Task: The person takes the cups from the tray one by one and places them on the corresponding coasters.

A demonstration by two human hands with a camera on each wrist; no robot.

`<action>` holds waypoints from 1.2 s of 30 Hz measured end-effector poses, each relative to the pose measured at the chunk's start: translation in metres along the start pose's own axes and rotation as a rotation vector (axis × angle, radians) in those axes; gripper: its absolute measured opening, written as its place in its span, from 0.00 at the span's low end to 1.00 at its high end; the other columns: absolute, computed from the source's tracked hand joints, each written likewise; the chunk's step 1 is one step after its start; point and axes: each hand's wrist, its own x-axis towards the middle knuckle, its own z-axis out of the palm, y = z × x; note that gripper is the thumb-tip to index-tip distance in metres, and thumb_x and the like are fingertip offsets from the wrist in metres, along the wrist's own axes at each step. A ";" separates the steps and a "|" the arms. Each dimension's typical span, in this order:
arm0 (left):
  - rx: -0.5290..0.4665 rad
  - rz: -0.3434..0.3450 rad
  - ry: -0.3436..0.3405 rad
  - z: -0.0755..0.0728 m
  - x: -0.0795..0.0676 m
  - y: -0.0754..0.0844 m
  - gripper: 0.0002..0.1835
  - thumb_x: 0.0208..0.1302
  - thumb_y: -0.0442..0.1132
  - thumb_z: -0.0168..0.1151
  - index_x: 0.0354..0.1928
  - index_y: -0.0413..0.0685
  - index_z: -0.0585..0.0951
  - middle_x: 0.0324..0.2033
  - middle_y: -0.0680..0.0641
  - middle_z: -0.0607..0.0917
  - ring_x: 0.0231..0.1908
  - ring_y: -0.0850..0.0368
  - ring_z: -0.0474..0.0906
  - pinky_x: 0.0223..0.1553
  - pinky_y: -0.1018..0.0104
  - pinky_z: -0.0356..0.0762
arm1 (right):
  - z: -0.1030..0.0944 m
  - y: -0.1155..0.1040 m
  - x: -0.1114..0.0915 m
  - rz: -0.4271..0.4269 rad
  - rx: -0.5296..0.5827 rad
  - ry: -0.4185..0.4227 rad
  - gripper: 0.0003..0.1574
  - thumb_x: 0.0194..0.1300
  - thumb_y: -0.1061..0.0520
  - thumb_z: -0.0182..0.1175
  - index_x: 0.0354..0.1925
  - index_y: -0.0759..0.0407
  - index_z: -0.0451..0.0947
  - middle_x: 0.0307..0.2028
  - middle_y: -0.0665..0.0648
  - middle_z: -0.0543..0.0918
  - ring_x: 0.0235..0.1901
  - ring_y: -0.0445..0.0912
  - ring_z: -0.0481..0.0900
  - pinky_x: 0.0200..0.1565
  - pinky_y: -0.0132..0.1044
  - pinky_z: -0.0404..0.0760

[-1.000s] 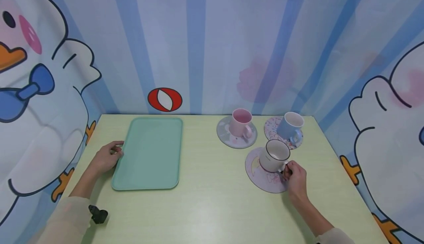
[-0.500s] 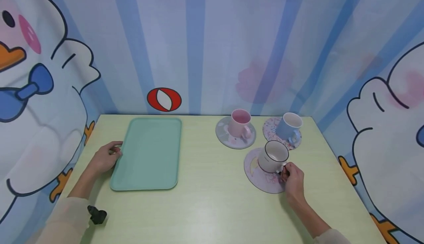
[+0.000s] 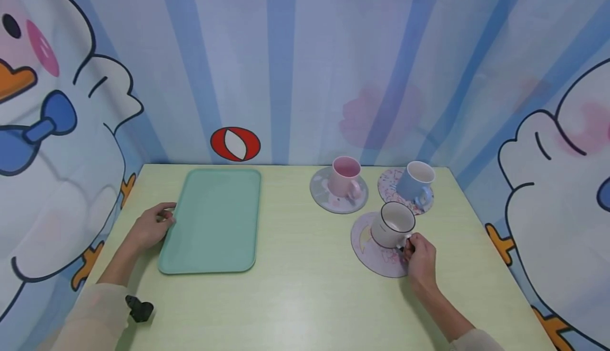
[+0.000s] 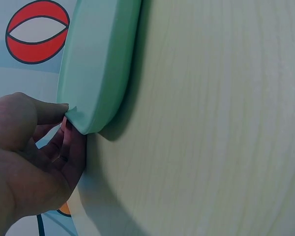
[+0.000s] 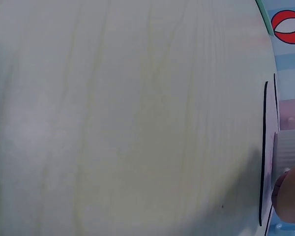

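Observation:
At the left, my left hand (image 3: 153, 226) pinches the long side of a mint-green tray (image 3: 212, 221). The left wrist view shows the thumb on the tray's rim (image 4: 83, 105) and curled fingers below it. A white mug (image 3: 392, 228) with a dark rim stands upright on a round lilac coaster (image 3: 376, 262). My right hand (image 3: 423, 263) holds the mug by its handle. Only part of that hand (image 5: 291, 194) shows in the right wrist view, at its right edge. The grip on the handle is partly hidden by the fingers.
Behind the white mug, a pink mug (image 3: 343, 179) stands on a grey coaster (image 3: 322, 201). Right of it, a blue mug (image 3: 411, 184) sits on a patterned coaster (image 3: 388, 181). A cartoon-printed curtain (image 3: 305, 75) rises along the back edge of the pale wooden table (image 3: 305, 287).
The view has shifted very slightly. Both hands keep their grips, and the tray and mugs stay in place.

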 end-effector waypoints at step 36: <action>0.014 -0.016 -0.002 -0.007 -0.004 0.005 0.28 0.82 0.40 0.53 0.75 0.30 0.66 0.56 0.27 0.78 0.52 0.34 0.79 0.43 0.52 0.80 | -0.021 -0.021 0.038 0.056 -0.011 -0.034 0.12 0.80 0.61 0.49 0.40 0.70 0.74 0.30 0.48 0.78 0.36 0.42 0.76 0.35 0.33 0.74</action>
